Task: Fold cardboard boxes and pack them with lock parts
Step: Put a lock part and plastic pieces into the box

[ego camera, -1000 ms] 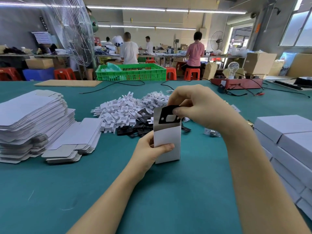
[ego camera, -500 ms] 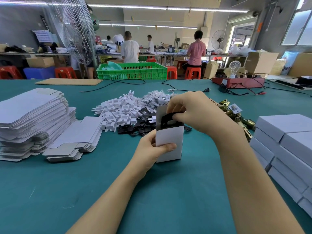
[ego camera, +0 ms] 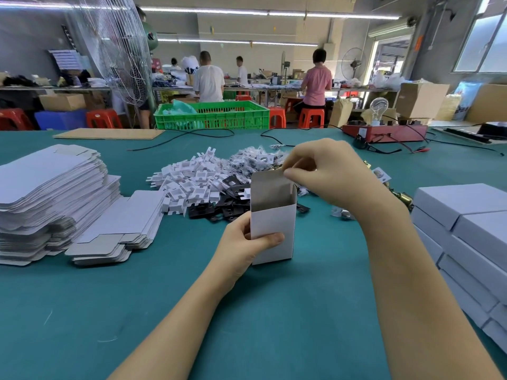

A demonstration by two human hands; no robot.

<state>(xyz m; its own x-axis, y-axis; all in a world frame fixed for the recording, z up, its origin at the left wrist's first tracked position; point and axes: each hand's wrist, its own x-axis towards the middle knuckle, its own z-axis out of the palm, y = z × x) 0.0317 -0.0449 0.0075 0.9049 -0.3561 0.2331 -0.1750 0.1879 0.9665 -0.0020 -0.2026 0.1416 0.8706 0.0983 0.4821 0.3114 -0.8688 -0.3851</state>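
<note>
Behind hands-held box (ego camera: 273, 234), lock parts (ego camera: 208, 185); flat blanks (ego camera: 46, 196) leftward.

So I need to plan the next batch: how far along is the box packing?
Done: closed white boxes stacked on the right. In hand: the left hand holds an open box upright while the right hand is at its top flap. Left: tall stacks of flat blanks and a pile of parts.

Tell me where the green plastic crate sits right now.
In the head view the green crate sits at the far edge of the teal table, centre-left, behind the pile of white parts and right of the brown cardboard sheet.
</note>
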